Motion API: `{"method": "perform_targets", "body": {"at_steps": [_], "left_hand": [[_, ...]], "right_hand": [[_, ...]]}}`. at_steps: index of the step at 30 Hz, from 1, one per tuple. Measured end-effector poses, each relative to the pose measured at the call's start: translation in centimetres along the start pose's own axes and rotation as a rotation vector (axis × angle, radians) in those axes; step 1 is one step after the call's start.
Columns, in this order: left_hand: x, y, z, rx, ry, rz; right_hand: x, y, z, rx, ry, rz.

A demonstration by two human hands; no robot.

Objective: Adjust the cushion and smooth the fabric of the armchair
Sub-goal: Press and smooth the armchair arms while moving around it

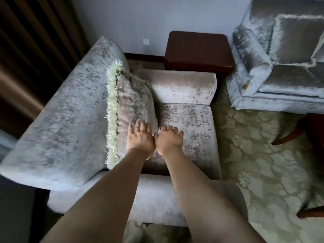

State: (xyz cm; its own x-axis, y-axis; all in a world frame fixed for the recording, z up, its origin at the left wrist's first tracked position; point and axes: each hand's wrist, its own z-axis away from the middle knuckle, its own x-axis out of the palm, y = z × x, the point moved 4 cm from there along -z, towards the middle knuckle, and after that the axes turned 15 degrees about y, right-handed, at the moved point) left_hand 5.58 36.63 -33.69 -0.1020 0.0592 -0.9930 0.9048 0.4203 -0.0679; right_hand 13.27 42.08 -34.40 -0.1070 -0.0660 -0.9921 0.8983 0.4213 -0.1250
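The fringed cushion (pixel 135 109) leans against the armchair (pixel 70 120) back, left of the seat (pixel 189 123). The left hand (pixel 140 137) lies flat on its lower corner, fingers apart, clamping nothing. Just right of the cushion, the right hand (pixel 169 140) rests loosely curled on the seat; press evenly, stroking outward.

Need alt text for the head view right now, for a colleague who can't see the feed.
Two bare hands press side by side on a grey velvet armchair: the left hand lies flat on the fringed grey velvet cushion leaning against the backrest, the right hand on the seat beside it. A dark wooden side table stands behind.
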Motion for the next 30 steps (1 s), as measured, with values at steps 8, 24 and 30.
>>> {"method": "perform_targets", "body": {"at_steps": [8,24,30], "left_hand": [[-5.6,-22.8,-2.0,0.007,0.043,-0.137],[-0.7,-42.6,-14.7,0.173,0.000,-0.105],[1.1,-47.2,-24.9,0.202,0.046,-0.099]], "right_hand": [[-3.3,-22.9,-1.8,-0.068,0.102,-0.138],[-0.9,-43.8,-17.4,0.099,0.183,-0.241],[2.6,-45.4,-23.7,0.318,0.092,-0.232]]}}
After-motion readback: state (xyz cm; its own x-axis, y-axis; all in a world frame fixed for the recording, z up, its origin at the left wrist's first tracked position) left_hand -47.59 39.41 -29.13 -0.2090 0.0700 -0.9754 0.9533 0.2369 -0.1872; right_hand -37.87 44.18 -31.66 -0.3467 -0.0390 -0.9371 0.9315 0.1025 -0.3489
